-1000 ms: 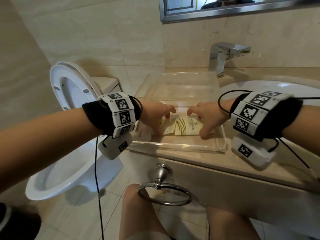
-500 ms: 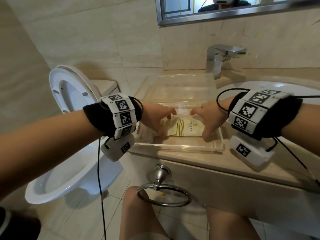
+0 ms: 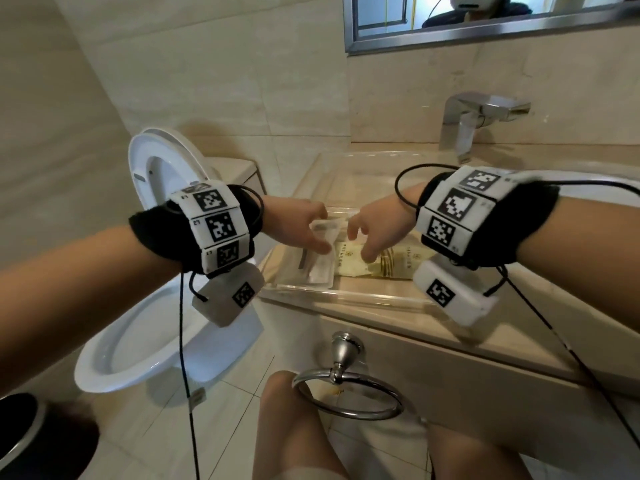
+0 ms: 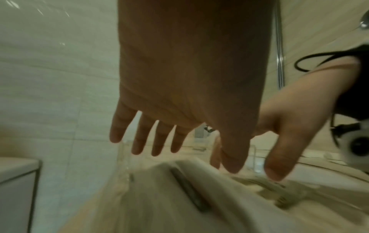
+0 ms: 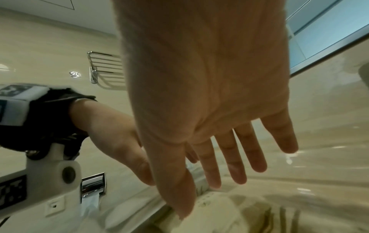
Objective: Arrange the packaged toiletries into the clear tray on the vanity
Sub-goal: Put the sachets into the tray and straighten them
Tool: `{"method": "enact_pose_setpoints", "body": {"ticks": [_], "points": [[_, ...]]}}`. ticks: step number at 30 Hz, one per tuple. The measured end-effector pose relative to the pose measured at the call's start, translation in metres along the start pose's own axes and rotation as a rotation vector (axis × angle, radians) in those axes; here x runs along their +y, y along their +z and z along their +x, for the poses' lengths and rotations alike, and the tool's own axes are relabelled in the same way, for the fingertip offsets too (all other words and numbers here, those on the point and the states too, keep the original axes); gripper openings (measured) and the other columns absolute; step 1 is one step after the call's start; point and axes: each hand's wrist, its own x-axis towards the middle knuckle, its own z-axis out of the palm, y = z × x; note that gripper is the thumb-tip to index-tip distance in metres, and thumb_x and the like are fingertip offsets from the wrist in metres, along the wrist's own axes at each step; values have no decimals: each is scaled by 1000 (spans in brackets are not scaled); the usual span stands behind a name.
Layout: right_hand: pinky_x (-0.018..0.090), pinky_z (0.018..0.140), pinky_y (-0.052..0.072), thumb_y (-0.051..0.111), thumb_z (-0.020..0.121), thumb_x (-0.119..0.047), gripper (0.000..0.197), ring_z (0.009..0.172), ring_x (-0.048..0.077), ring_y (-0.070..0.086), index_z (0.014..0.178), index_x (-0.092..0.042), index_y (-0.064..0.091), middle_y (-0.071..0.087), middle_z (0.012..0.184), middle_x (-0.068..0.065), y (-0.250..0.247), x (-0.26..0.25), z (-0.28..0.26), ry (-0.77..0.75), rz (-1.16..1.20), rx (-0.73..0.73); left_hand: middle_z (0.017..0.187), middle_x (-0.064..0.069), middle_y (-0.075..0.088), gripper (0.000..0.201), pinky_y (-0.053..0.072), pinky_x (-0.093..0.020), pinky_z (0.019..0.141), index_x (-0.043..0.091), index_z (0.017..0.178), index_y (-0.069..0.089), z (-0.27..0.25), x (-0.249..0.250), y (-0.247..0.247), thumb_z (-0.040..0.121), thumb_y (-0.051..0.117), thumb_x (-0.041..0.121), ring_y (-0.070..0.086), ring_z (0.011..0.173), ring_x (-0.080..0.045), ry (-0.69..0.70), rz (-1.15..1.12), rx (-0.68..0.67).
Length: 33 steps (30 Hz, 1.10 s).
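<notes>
Clear acrylic tray [image 3: 349, 295]: sits on the beige stone vanity [image 3: 450, 344], left of the sink basin [image 3: 595, 188] and in front of the chrome faucet [image 3: 464, 123].
Cream toiletry sachets [image 3: 398, 263]: lie flat inside the tray at its near end — printed with fine stripes.
Translucent packet [image 3: 320, 261]: in the tray's left part, beside the sachets; a dark strip shows through it.
Left hand [image 3: 298, 225]: above the packet, fingers spread and straight, gripping nothing.
Right hand [image 3: 377, 225]: above the sachets — fingers extended, empty; whether the thumb touches a sachet is unclear.
</notes>
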Motion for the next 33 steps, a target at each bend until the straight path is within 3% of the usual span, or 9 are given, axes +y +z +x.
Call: {"method": "enact_pose_setpoints", "body": {"ticks": [3, 6, 10, 18, 24, 29, 33], "points": [[29, 91, 43, 58, 88, -31, 51, 113, 20, 52, 134, -14, 47, 53, 130, 6, 4, -6, 5, -3, -39, -49, 149, -8, 33, 82, 32, -35, 107, 13, 147, 15, 0, 6, 15, 87, 50, 55, 35, 133, -26, -60, 9, 5], [27, 88, 41, 60, 87, -29, 52, 102, 16, 49, 135, -17, 44, 52, 128, 4, 6, -7, 7, -7, -55, -41, 157, -6, 14, 90, 23, -43, 114, 20, 149, 6, 1, 10, 27, 83, 50, 61, 17, 142, -29, -64, 10, -22], [27, 91, 39, 60, 87, -29, 54, 115, 18, 49, 137, -19, 42, 50, 131, 3, 7, -6, 8, -8, -66, -25, 159, 0, -4, 84, 16, -48, 115, 37, 148, 0, 1, 10, 34, 84, 47, 64, 5, 145, -33, -22, 42, -59], [27, 95, 38, 55, 91, -26, 51, 121, 19, 47, 140, -16, 42, 49, 136, 4, 5, -4, 3, -22, -46, -63, 158, -12, -2, 78, 13, -39, 117, 31, 149, -2, 0, 2, 44, 89, 35, 64, 13, 144, -31, -52, 98, -74], [27, 89, 40, 54, 91, -26, 50, 119, 22, 49, 138, -16, 41, 50, 133, 7, 7, -6, 2, -14, -77, -79, 157, -18, -8, 83, -7, -40, 117, 29, 149, -11, 4, -3, 58, 88, 34, 64, -3, 147, -27, -29, 61, -65], [25, 82, 36, 52, 93, -25, 50, 102, 16, 45, 140, -18, 38, 49, 132, 6, 7, -6, 0, -8, -70, -81, 157, -17, -11, 84, -9, -41, 117, 29, 148, -13, 4, -5, 59, 88, 33, 66, -5, 147, -27, -21, 72, -71], [25, 85, 37, 51, 93, -24, 52, 102, 16, 44, 142, -19, 34, 47, 135, 6, 8, -5, -1, -1, -66, -89, 157, -15, -13, 84, -8, -42, 117, 28, 149, -12, 4, -5, 58, 89, 34, 64, -8, 146, -27, -23, 79, -76]]}}
